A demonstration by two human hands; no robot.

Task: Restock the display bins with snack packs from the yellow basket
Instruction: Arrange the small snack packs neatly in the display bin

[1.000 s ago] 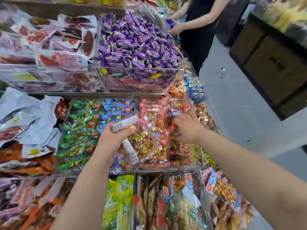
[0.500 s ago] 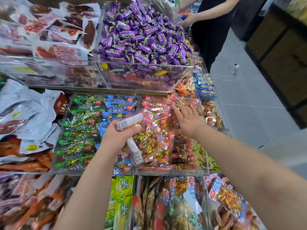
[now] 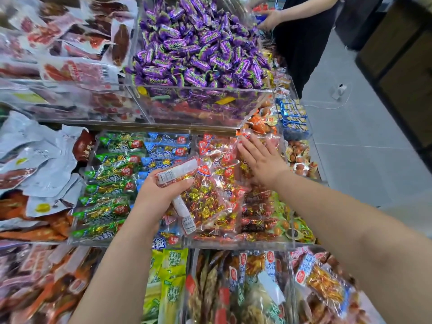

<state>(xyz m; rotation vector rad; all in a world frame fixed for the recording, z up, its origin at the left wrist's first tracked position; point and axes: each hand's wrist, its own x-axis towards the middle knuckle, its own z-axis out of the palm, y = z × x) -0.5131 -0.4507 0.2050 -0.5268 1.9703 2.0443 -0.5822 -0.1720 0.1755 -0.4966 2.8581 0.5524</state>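
A shop: clear display bins (image 3: 210, 108) heaped with packaged snacks (image 3: 198, 43)

1. Views on record: one, a wide-angle camera worn on the person's head.
2. Direction: forward and steeply down onto the tiered clear display bins (image 3: 210, 106).
3. Distance: close above the bins. Both forearms enter from the bottom edge, and the left hand (image 3: 159, 192) and right hand (image 3: 264, 162) lie near frame centre.
4. Coverage: the purple sweets bin (image 3: 198, 43) sits at the top, the lower bins (image 3: 233, 288) run off the bottom edge, and grey floor (image 3: 362, 141) fills the right side.
5. Lens effect: shelf edges bow and the frame margins spread outward.
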